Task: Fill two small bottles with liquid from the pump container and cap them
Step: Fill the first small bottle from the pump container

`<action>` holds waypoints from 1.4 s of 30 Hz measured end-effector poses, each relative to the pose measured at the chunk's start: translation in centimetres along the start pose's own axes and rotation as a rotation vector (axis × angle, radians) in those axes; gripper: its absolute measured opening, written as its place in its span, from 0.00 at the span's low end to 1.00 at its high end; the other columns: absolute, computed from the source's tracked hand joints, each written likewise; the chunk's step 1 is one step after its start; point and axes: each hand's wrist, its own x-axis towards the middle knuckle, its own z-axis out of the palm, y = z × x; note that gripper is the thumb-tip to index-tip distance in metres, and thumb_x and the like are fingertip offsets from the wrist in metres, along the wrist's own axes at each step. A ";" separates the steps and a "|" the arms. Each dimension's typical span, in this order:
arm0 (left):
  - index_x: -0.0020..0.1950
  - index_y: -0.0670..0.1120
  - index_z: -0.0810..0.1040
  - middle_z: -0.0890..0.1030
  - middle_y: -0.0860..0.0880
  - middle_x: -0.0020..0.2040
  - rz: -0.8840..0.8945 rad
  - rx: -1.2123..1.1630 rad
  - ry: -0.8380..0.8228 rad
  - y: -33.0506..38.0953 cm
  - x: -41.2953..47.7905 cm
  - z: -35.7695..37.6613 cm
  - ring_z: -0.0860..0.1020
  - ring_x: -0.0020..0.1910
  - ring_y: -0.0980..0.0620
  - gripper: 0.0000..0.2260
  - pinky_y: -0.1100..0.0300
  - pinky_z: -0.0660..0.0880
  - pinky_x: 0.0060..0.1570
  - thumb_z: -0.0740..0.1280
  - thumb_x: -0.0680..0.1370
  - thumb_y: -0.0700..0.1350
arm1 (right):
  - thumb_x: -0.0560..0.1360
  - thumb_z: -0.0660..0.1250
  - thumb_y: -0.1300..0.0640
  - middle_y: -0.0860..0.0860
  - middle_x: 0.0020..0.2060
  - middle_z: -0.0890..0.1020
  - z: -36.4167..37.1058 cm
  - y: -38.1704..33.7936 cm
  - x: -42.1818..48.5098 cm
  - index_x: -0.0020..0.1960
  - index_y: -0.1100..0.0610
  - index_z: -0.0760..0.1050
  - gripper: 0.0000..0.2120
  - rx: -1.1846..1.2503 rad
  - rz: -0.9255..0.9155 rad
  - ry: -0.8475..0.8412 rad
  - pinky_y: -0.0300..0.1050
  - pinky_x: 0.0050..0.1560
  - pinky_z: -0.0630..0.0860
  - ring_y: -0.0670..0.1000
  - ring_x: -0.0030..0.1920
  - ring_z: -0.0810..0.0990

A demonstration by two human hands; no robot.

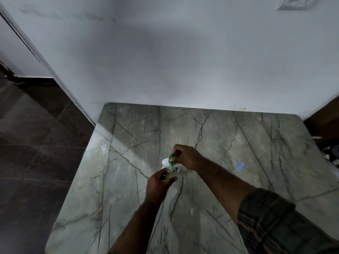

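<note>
Marble table (238,143) | left hand (157,184): bottle (169,174) | right hand (187,157): pump (172,158) | label (177,169) blurred

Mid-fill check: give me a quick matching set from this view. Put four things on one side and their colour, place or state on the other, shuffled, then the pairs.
Things
1. small bottle
2. pump top
3. blue piece
4. right hand

Place, colour or state
A. lies on the table, to the right of both hands
B. green
C. held by the left hand, pale liquid inside
D. fingers curled on the pump top

Pairs: 1-C, 2-B, 3-A, 4-D
</note>
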 end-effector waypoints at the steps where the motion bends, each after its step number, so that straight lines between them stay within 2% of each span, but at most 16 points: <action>1: 0.61 0.50 0.82 0.84 0.61 0.46 -0.005 0.000 0.000 0.0 0.0 0.1 0.80 0.45 0.73 0.20 0.79 0.73 0.40 0.79 0.70 0.50 | 0.72 0.75 0.54 0.51 0.46 0.84 0.3 0.2 -0.2 0.48 0.55 0.79 0.09 0.013 0.003 0.008 0.48 0.49 0.77 0.49 0.46 0.81; 4: 0.60 0.50 0.83 0.82 0.65 0.42 -0.006 0.000 0.015 0.0 0.0 0.0 0.79 0.43 0.75 0.20 0.80 0.72 0.39 0.79 0.70 0.50 | 0.72 0.75 0.54 0.50 0.47 0.84 0.3 0.0 -0.1 0.49 0.56 0.79 0.09 0.048 0.031 0.028 0.42 0.46 0.74 0.47 0.46 0.80; 7: 0.59 0.50 0.83 0.82 0.65 0.42 0.002 -0.001 0.029 0.4 0.0 -0.2 0.79 0.43 0.74 0.19 0.79 0.72 0.39 0.79 0.69 0.50 | 0.72 0.75 0.56 0.51 0.48 0.84 -0.1 -0.5 0.1 0.50 0.57 0.80 0.09 0.110 0.059 0.027 0.39 0.45 0.73 0.48 0.47 0.80; 10: 0.60 0.49 0.83 0.84 0.62 0.44 0.006 0.002 0.018 0.5 0.1 -0.1 0.80 0.44 0.72 0.20 0.78 0.73 0.40 0.80 0.69 0.49 | 0.73 0.74 0.57 0.53 0.51 0.84 0.8 0.1 -0.4 0.54 0.57 0.80 0.10 0.365 0.217 0.029 0.43 0.53 0.77 0.51 0.52 0.82; 11: 0.60 0.49 0.83 0.84 0.60 0.46 0.011 0.014 0.012 0.4 0.0 -0.1 0.80 0.44 0.72 0.20 0.78 0.73 0.40 0.79 0.69 0.48 | 0.74 0.74 0.57 0.53 0.52 0.84 1.3 0.4 -0.6 0.54 0.56 0.81 0.10 0.419 0.252 0.027 0.44 0.52 0.77 0.51 0.53 0.81; 13: 0.61 0.48 0.83 0.84 0.60 0.47 0.022 0.021 0.008 0.0 -0.2 0.0 0.80 0.45 0.72 0.20 0.79 0.73 0.40 0.79 0.70 0.47 | 0.73 0.74 0.57 0.53 0.52 0.84 2.0 0.7 -0.7 0.54 0.56 0.81 0.10 0.455 0.282 0.041 0.43 0.49 0.76 0.52 0.53 0.81; 16: 0.59 0.48 0.84 0.83 0.63 0.43 0.031 0.042 0.017 0.3 -0.3 0.1 0.80 0.43 0.73 0.17 0.79 0.72 0.40 0.78 0.71 0.48 | 0.72 0.75 0.59 0.54 0.50 0.84 2.2 0.3 -0.3 0.50 0.57 0.81 0.07 0.491 0.304 0.122 0.46 0.54 0.78 0.53 0.52 0.82; 19: 0.60 0.49 0.83 0.81 0.66 0.42 0.033 0.028 0.024 0.8 -0.1 0.0 0.78 0.43 0.76 0.18 0.80 0.71 0.40 0.78 0.71 0.48 | 0.71 0.75 0.61 0.56 0.48 0.85 1.8 -0.3 0.2 0.50 0.60 0.82 0.08 0.507 0.318 0.125 0.48 0.56 0.79 0.54 0.52 0.82; 23: 0.61 0.50 0.82 0.82 0.64 0.44 0.057 0.052 0.017 1.0 0.1 -0.3 0.79 0.43 0.74 0.19 0.80 0.72 0.42 0.78 0.71 0.49 | 0.71 0.75 0.62 0.55 0.47 0.84 1.4 -0.5 0.5 0.49 0.59 0.81 0.08 0.498 0.332 0.127 0.51 0.60 0.78 0.54 0.52 0.82; 26: 0.62 0.49 0.82 0.85 0.58 0.48 0.041 0.077 0.014 0.8 0.0 -0.2 0.80 0.43 0.71 0.19 0.79 0.72 0.42 0.78 0.72 0.50 | 0.72 0.75 0.61 0.54 0.46 0.83 1.9 -0.4 0.4 0.50 0.60 0.80 0.08 0.452 0.322 0.128 0.47 0.54 0.78 0.52 0.50 0.81; 28: 0.61 0.49 0.82 0.83 0.61 0.46 0.041 0.082 0.017 0.5 0.0 -0.2 0.79 0.43 0.74 0.19 0.80 0.72 0.42 0.78 0.72 0.50 | 0.72 0.75 0.61 0.53 0.46 0.83 2.2 -0.3 0.4 0.51 0.60 0.80 0.09 0.418 0.317 0.126 0.44 0.51 0.77 0.52 0.49 0.81; 33: 0.60 0.52 0.82 0.84 0.62 0.46 0.059 0.061 0.031 0.8 0.1 -0.2 0.79 0.45 0.74 0.18 0.79 0.72 0.43 0.78 0.71 0.50 | 0.71 0.75 0.62 0.54 0.46 0.84 1.6 -0.9 0.6 0.49 0.59 0.80 0.08 0.405 0.304 0.144 0.51 0.57 0.80 0.54 0.51 0.82; 36: 0.61 0.50 0.82 0.83 0.63 0.44 0.041 0.048 0.024 0.6 0.3 -0.1 0.79 0.45 0.73 0.20 0.79 0.73 0.42 0.78 0.71 0.51 | 0.71 0.75 0.60 0.51 0.44 0.83 1.5 -0.9 0.4 0.48 0.57 0.80 0.07 0.349 0.286 0.143 0.46 0.51 0.79 0.52 0.48 0.82; 39: 0.61 0.49 0.82 0.82 0.64 0.43 0.021 0.040 0.012 0.2 0.4 0.0 0.79 0.43 0.75 0.20 0.79 0.72 0.40 0.78 0.70 0.49 | 0.72 0.75 0.57 0.47 0.42 0.81 1.9 -0.7 0.1 0.47 0.55 0.79 0.07 0.251 0.243 0.145 0.37 0.40 0.71 0.48 0.45 0.79; 42: 0.60 0.50 0.83 0.81 0.67 0.41 0.030 0.048 0.017 0.3 0.3 0.0 0.78 0.43 0.76 0.18 0.80 0.71 0.40 0.78 0.71 0.49 | 0.72 0.75 0.55 0.45 0.40 0.80 1.8 -1.0 0.0 0.46 0.53 0.78 0.07 0.188 0.237 0.159 0.39 0.43 0.72 0.46 0.44 0.78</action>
